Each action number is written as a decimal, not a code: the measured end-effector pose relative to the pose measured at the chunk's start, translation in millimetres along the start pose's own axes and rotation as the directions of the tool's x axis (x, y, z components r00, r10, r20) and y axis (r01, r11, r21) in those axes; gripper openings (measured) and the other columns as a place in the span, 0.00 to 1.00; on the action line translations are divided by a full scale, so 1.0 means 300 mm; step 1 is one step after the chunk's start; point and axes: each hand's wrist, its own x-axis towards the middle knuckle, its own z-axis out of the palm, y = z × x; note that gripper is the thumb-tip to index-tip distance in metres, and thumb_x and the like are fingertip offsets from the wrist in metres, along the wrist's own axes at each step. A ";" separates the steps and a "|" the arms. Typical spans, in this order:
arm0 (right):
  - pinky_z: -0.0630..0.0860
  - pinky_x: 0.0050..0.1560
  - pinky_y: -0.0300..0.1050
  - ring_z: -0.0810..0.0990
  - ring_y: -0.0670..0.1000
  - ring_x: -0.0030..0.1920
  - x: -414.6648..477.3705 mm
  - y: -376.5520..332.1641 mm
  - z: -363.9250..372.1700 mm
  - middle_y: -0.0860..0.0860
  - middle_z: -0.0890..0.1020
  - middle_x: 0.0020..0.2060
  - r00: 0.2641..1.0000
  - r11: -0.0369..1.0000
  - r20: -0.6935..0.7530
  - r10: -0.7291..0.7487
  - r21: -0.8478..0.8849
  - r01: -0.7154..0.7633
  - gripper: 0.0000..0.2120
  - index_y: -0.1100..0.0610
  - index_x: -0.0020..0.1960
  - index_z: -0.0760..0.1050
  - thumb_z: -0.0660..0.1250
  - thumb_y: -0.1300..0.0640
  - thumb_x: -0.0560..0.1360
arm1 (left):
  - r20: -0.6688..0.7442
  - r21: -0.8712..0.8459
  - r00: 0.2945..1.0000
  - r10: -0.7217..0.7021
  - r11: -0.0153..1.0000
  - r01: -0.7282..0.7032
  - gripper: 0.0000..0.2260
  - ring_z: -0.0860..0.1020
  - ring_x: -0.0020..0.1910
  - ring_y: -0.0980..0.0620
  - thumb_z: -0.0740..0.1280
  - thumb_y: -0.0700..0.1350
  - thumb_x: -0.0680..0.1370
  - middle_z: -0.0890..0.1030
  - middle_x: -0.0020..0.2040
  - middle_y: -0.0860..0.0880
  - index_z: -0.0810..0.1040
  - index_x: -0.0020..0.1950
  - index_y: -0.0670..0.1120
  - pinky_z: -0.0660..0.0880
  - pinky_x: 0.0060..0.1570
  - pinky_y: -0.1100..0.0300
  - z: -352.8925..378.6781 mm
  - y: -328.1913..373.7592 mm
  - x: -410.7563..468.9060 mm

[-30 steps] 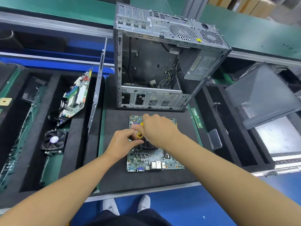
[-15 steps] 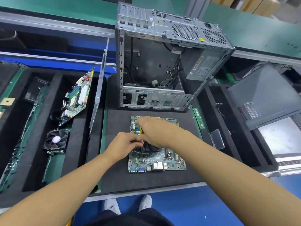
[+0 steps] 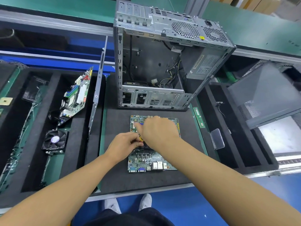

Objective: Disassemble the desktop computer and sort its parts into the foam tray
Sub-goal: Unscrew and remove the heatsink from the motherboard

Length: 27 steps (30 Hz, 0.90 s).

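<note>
The motherboard (image 3: 146, 160) lies flat on the black foam mat (image 3: 114, 176), just in front of the open computer case (image 3: 151, 62). The left hand (image 3: 123, 145) has its grip pinched on a small yellow tool (image 3: 141, 139) above the board; the right hand (image 3: 158, 130) lies over the board beside it, and I cannot tell its grip

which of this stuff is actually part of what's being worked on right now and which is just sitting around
In the job: motherboard on the mat, left hand, right hand, yellow-handled tool between them, open computer case, foam tray.
Lying about: second board, fan, memory stick, clear plastic piece, side panel.
</note>
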 end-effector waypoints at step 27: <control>0.70 0.39 0.52 0.72 0.58 0.41 0.014 0.006 -0.048 0.57 0.72 0.44 0.959 0.930 0.240 -0.154 0.363 0.059 0.11 0.59 0.53 0.62 0.63 0.66 0.77 | -0.033 -0.076 0.998 -0.050 0.996 0.047 0.17 0.78 0.39 0.65 0.74 0.40 0.72 0.81 0.38 0.62 0.79 0.38 0.65 0.69 0.37 0.73 0.007 -0.006 0.000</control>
